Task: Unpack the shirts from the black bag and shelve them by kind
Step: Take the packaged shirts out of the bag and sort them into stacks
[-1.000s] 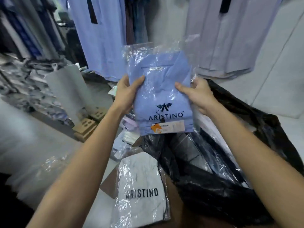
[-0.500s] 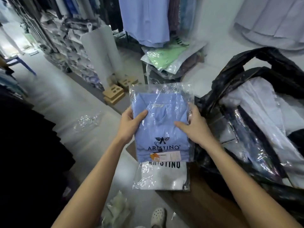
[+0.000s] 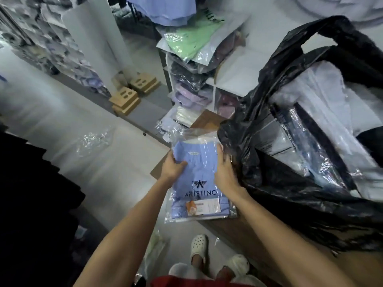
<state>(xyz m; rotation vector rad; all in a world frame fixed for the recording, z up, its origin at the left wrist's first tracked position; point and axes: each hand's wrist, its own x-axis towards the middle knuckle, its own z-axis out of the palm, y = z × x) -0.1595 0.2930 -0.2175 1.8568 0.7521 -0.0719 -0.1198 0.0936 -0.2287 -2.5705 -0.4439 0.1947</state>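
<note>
Two hands on one blue shirt [image 3: 198, 179], packed in clear plastic, low over the bench [image 3: 209, 123] corner beside the black bag [image 3: 290, 183]. My left hand [image 3: 173, 167] grips its left edge, thumb on top; my right hand [image 3: 224, 172] clasps the right edge, fingers curled. I'd say I'm setting it down, so keep it flat, logo up, square to the bench edge. More packed shirts [image 3: 323, 112] wait inside the bag.

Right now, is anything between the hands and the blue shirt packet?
No. The left hand and right hand already hold the blue shirt packet by its two sides, thumbs on its clear wrap. The black bag sits just beside the right hand.
</note>
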